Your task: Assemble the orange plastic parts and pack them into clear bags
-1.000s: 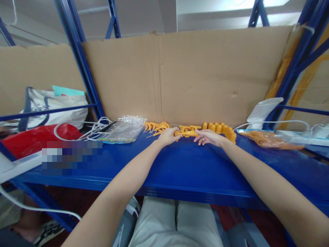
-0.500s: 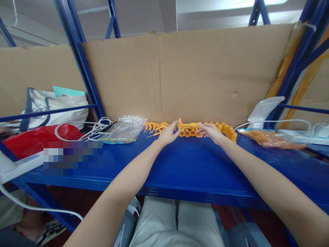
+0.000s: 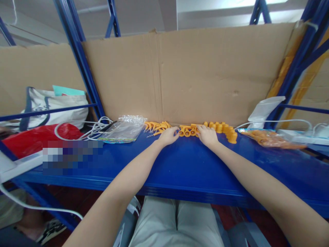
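My left hand (image 3: pixel 168 136) rests low over the blue shelf with its thumb and fingers apart and nothing between them. Just right of its fingertips is a row of orange flared tubes (image 3: pixel 187 132), their round open ends facing me. My right hand (image 3: pixel 208 135) curls over the right end of that row, its fingers round an orange tube that it mostly hides. Behind and left of my left hand lie several orange handles with metal spirals (image 3: pixel 156 127), like corkscrews. Beyond my right hand stands a curved line of orange caps (image 3: pixel 226 129).
A clear plastic bag (image 3: pixel 123 130) and white cables (image 3: pixel 99 128) lie to the left, near a red bag (image 3: pixel 43 137) and a canvas bag (image 3: pixel 56 111). A clear bag of orange parts (image 3: pixel 269 138) is at right. Cardboard (image 3: pixel 200 75) backs the blue shelf (image 3: pixel 180 164).
The orange flared tube held up between both hands has gone down to the row. My left hand has let go of it, and my right hand has moved slightly left and lower.
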Action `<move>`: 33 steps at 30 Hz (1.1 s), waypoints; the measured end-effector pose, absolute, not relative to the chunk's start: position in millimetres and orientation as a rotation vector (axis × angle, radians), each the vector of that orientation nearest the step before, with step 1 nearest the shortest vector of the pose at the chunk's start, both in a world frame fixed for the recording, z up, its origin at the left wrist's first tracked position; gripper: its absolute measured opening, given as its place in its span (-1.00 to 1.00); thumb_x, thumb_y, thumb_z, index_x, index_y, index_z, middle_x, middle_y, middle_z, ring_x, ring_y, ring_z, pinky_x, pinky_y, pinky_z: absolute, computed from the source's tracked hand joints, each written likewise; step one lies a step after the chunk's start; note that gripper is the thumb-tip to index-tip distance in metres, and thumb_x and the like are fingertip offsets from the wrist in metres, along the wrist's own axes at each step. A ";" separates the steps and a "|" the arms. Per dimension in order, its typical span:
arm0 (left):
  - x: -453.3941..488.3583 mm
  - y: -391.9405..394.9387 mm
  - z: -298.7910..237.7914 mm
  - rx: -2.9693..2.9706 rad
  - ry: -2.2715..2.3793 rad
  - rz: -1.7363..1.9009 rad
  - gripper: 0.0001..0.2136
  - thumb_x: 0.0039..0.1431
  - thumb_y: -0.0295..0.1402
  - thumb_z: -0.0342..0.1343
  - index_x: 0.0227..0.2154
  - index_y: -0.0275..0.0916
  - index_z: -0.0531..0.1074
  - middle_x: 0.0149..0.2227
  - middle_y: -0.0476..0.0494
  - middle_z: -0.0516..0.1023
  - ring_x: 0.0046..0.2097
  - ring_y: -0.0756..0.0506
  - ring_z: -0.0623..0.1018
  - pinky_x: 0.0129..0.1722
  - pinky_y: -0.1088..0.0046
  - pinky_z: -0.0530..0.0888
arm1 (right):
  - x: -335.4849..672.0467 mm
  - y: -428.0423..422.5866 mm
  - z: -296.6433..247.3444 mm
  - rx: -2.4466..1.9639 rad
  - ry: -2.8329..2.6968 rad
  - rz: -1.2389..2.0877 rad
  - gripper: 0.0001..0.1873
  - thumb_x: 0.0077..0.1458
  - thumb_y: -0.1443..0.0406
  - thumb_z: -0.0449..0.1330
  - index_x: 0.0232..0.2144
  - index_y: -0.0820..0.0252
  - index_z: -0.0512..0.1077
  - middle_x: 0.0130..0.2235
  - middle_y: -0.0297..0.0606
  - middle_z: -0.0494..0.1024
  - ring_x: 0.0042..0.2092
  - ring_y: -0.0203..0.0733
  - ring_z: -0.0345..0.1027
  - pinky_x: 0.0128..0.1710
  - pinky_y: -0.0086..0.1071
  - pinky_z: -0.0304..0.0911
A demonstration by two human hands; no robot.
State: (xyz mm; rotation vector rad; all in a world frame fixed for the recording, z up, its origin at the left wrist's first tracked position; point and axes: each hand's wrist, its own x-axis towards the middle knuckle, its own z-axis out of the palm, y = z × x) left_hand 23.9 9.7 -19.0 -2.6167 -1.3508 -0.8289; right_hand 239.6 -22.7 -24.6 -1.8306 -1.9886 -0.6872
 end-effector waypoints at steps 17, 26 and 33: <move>23.3 9.8 -19.2 -2.671 -1.337 -0.776 -0.78 0.13 -0.42 0.03 -0.17 -0.26 0.47 -0.31 -0.12 0.57 -0.28 -0.09 0.55 -0.26 0.44 0.45 | 240.3 -14.3 -37.5 -1.947 -2.111 -0.391 -0.25 0.19 0.27 -0.08 0.36 0.08 -0.27 0.32 -0.12 0.09 0.27 0.05 0.04 0.17 0.08 0.01; 22.0 7.6 -15.0 -2.614 -1.419 -0.743 -0.76 0.14 -0.42 0.03 -0.14 -0.26 0.46 -0.26 -0.13 0.57 -0.22 -0.10 0.55 -0.22 0.43 0.45 | 242.3 -12.3 -39.1 -1.894 -2.100 -0.337 -0.22 0.18 0.28 -0.08 0.36 0.13 -0.31 0.33 -0.07 0.03 0.27 0.08 0.05 0.17 0.11 0.03; 3.6 14.3 -1.9 -2.304 -1.638 -0.867 -0.71 0.14 -0.40 0.00 -0.07 -0.27 0.41 -0.02 -0.27 0.48 0.05 -0.20 0.44 0.04 0.28 0.36 | 243.6 -9.6 -41.6 -1.856 -2.099 -0.383 -0.21 0.16 0.29 -0.06 0.36 0.18 -0.28 0.33 -0.04 0.03 0.28 0.08 0.01 0.17 0.11 0.03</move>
